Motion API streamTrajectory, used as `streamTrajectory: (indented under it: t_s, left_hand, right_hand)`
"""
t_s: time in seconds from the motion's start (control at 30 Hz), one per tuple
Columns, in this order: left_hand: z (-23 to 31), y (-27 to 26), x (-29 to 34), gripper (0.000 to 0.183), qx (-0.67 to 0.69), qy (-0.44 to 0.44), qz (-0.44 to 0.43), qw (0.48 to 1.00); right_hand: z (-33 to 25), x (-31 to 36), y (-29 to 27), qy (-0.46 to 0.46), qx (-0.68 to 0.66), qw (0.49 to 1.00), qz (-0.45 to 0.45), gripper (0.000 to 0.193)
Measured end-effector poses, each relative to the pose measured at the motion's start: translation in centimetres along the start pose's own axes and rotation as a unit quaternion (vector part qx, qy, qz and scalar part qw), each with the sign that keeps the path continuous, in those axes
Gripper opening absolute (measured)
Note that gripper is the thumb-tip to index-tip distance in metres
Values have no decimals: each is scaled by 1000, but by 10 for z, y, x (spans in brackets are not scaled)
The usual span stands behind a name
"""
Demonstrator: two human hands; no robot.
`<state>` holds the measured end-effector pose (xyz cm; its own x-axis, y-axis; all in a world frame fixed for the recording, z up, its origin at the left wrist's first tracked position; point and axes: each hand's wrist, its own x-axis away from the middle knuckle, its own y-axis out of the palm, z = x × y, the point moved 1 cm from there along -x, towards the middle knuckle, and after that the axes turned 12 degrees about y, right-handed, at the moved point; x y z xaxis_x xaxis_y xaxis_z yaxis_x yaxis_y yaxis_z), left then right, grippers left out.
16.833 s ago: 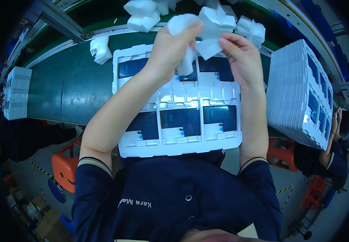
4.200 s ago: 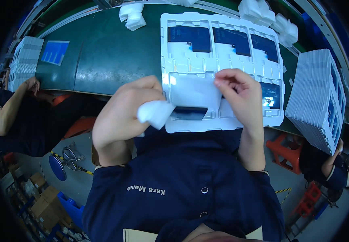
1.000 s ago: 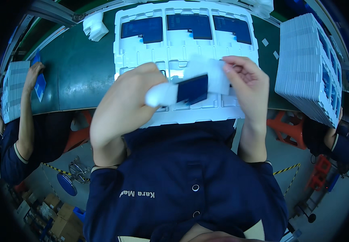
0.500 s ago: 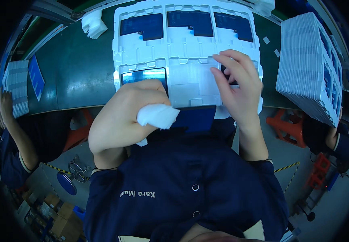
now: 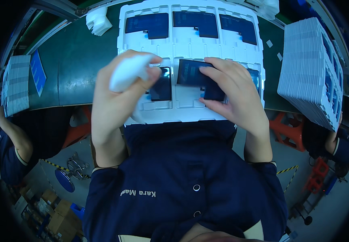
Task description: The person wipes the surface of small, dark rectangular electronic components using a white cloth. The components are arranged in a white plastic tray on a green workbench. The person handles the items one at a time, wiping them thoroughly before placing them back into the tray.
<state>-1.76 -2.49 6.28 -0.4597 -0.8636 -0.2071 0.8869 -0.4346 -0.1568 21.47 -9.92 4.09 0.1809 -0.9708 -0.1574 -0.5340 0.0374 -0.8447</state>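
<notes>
The left hand, at centre left of the frame, is clenching a white wad, partly hiding a dark panel in the tray. The right hand, at centre right, is lying flat with fingers spread, pressing a second dark panel in the tray's near row; a third panel is peeking out beyond it. Three more panels are filling the far row at the top. The tray is sitting on a green tabletop. A tall tray stack is standing at upper right, a smaller stack at far left, with its detail hard to make out.
</notes>
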Motion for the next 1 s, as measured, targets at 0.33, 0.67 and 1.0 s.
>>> streamTrajectory:
  t_s: [0.33,0.67,1.0]
  left_hand:
    - [-11,9,1,29,325,37,108,939]
    - [-9,71,2,26,389,-69,90,914]
    - [5,99,-12,19,290,-103,20,951]
  right_hand:
    - [9,9,9,5,71,995,-75,35]
    - [-14,24,16,160,-538,822,99,25]
    - [28,45,-5,201,-569,774,191,11]
